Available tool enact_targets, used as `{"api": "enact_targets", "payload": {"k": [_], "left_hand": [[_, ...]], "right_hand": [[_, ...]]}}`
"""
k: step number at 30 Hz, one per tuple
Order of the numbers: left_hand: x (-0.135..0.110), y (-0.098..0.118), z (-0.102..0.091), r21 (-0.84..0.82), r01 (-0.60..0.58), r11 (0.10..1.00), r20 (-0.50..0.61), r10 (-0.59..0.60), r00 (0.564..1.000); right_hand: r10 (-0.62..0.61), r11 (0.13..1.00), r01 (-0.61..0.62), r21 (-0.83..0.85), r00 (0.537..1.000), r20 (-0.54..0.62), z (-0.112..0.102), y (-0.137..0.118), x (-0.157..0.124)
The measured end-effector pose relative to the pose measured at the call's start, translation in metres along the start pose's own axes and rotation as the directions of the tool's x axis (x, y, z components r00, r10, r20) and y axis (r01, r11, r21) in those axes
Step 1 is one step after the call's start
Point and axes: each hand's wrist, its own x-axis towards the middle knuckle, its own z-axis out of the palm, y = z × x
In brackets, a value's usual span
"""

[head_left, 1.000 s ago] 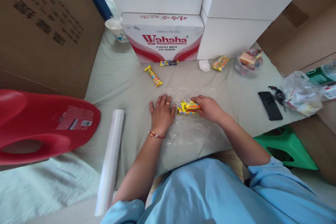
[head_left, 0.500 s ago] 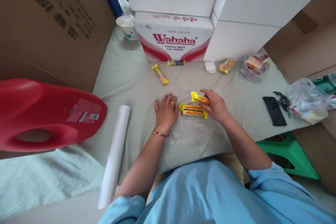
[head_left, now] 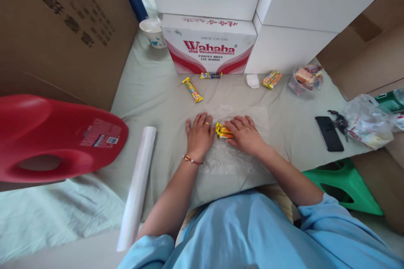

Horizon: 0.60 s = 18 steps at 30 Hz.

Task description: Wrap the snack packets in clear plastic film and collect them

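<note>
My left hand lies flat on the clear plastic film, fingers stretched out, just left of a small cluster of yellow-wrapped snack bars. Over the right part of that cluster is my right hand, its thumb on the near side and its fingers across the top and far side, closed about the bars. Only the left ends of the bars show; the rest is hidden under this hand. Farther back, a single yellow snack bar lies at a slant, and another bar rests against the Wahaha carton.
At the back stand the Wahaha carton and white boxes. Left are a red jug and a white roll. Rightward lie more yellow bars, a plastic tub, a phone and a plastic bag.
My right hand has moved left and down, bringing the raised bar onto the cluster, and now covers most of the bars. My left hand has stayed in place.
</note>
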Motion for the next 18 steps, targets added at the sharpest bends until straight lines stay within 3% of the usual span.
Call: {"api": "enact_targets", "payload": {"k": [3,11,18], "left_hand": [[0.0,0.0,0.001,-0.004,-0.001,1.0,-0.009,0.001,1.0],[-0.001,-0.001,0.004,-0.027,0.003,1.0,-0.027,-0.004,1.0],[-0.001,-0.002,0.004,-0.014,0.036,0.999,-0.032,-0.037,0.999]], "right_hand": [[-0.018,1.0,0.018,-0.005,0.999,0.042,0.001,0.002,0.003],[-0.204,0.978,0.204,-0.037,0.979,0.012,0.004,0.023,-0.005],[-0.17,0.985,0.17,0.008,0.984,0.049,0.001,0.026,-0.006]]}}
